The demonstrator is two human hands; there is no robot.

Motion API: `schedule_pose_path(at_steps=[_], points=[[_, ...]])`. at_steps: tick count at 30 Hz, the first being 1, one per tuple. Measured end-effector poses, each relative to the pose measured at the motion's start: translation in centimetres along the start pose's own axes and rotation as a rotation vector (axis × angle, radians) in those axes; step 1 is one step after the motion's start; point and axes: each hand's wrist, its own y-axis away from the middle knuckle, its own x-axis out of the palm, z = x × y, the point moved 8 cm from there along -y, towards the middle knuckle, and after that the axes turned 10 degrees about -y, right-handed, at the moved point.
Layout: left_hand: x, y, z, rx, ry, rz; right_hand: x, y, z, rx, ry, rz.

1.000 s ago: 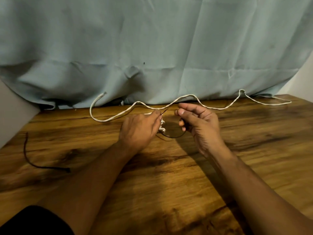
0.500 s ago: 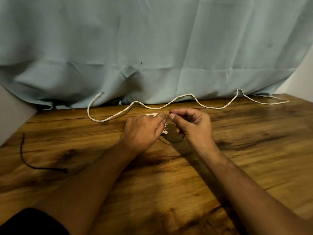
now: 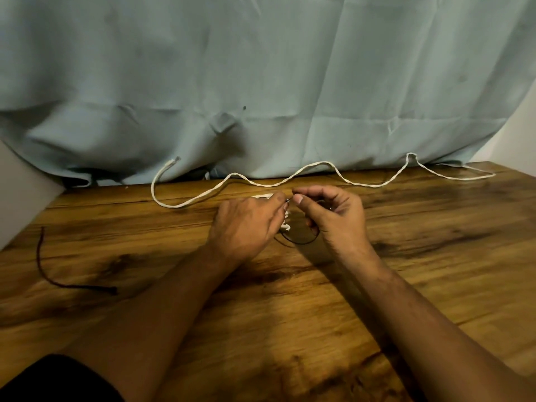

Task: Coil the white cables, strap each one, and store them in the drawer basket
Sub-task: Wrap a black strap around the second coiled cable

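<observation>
A coiled white cable (image 3: 285, 226) lies on the wooden table (image 3: 435, 256), mostly hidden under my left hand (image 3: 246, 224). A thin dark strap (image 3: 301, 242) loops below it. My left hand pinches one strap end and my right hand (image 3: 333, 216) pinches the other; the fingertips nearly meet above the coil. A second white cable (image 3: 319, 165) lies loose and wavy along the table's back edge, from far left to far right.
A dark strap (image 3: 49, 274) lies on the table at the left. A pale blue cloth (image 3: 261, 82) hangs behind the table. A light wall (image 3: 17, 195) borders the table's left side. No drawer basket is in view.
My hands have drawn together: the right hand moved left until its fingertips met the left hand's, and the strap loop shrank.
</observation>
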Motion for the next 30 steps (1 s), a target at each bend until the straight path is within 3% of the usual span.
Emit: schedule_pose_path(at_steps=[12, 17, 26, 30], points=[[0.1, 0.2, -0.1, 0.044, 0.076, 0.015, 0.6, 0.3, -1.0, 0.076, -0.080, 0.059], [0.7, 0.1, -0.5, 0.034, 0.203, 0.102, 0.3, 0.1, -0.6, 0.074, -0.112, 0.066], [0.7, 0.3, -0.1, 0.019, 0.281, 0.087, 0.8, -0.1, -0.2, 0.067, -0.003, 0.174], [0.8, 0.1, 0.5, -0.040, 0.320, 0.095, -1.0, -0.8, 2.0, -0.007, -0.160, 0.021]])
